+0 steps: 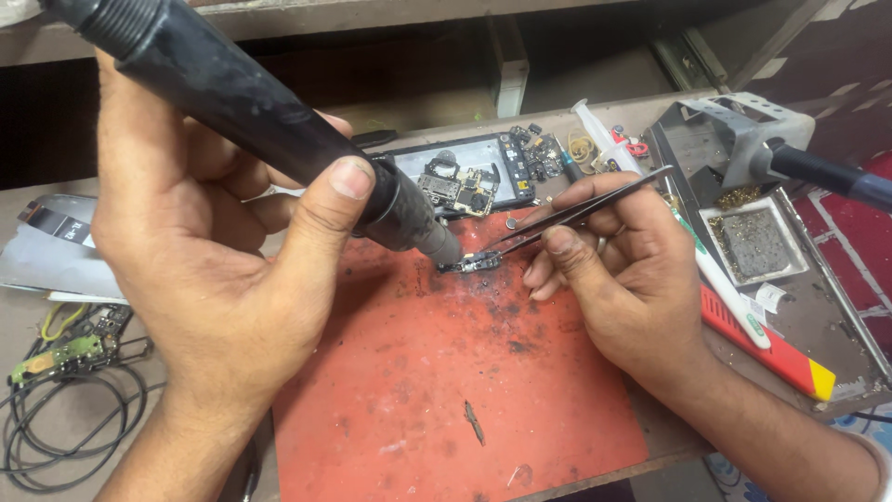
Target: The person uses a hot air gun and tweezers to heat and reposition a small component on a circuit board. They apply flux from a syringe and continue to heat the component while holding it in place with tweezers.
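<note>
Head view: small circuit board point(472, 264) just left of right hand point(613, 270).

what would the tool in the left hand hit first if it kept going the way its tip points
The left hand aims the black heat tool down and to the right. Its tip would most likely first meet the small circuit board on the red mat, which the tweezers are on; depth is hard to judge.

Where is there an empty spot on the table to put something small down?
The near half of the red mat is bare apart from a small dark scrap. It is crowded behind the left hand and right hand, around the opened phone, and beside the solder stand.
</note>
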